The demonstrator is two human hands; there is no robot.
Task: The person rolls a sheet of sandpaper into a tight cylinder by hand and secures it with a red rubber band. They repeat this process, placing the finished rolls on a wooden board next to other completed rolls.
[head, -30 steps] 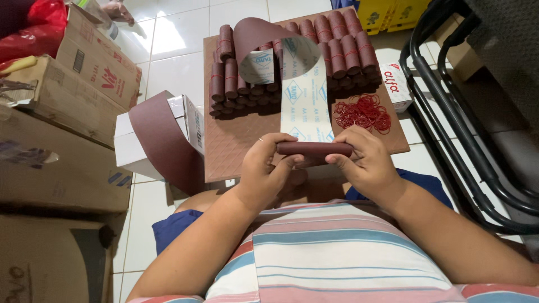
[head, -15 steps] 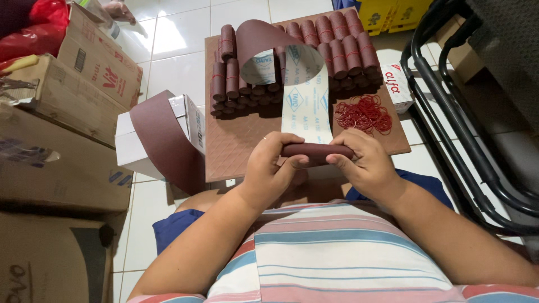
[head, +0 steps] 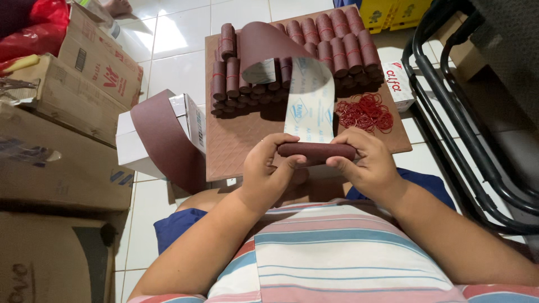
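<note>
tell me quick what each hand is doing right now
Left hand: closed on the left end of the dark red sandpaper roll.
Right hand: closed on the roll's right end, where the strip feeds in.

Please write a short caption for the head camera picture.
Both hands, left hand and right hand, roll a brown sandpaper strip above a board.

Brown cardboard boxes (head: 84, 73) stack at left, a white carton (head: 132, 143) beside them, yellow boxes (head: 396, 14) top right.
</note>
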